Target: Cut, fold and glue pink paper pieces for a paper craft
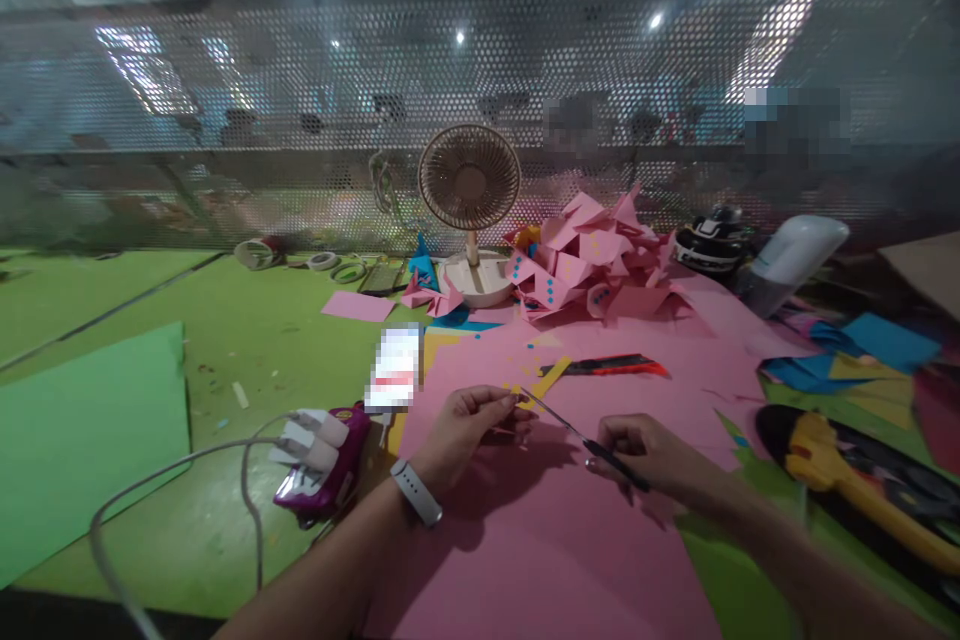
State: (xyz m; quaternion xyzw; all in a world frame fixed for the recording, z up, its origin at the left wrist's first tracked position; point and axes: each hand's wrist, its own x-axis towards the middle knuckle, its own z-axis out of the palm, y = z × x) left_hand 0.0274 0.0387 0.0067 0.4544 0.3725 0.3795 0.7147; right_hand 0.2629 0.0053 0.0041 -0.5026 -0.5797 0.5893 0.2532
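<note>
My left hand (480, 420), with a white band (417, 493) on its wrist, is closed in a pinch above pink paper (525, 530). Whatever lies between its fingertips is too small to make out. My right hand (637, 445) grips a slim, pointed metal tool with a black handle (619, 465). Seen edge-on, it could be scissors or tweezers. The tool's tip reaches my left fingertips. Just beyond them, small yellow paper bits (534, 390) lie scattered on the pink sheet. Further back rests a red-and-black utility knife (611, 365).
Behind stand a beige fan (471, 182) and a heap of folded pink paper (592, 255). To the left are a lit phone (395, 367), a purple power strip (322, 480) with trailing cables, and a green sheet (97, 440). A yellow-and-black tool (847, 475) lies at right.
</note>
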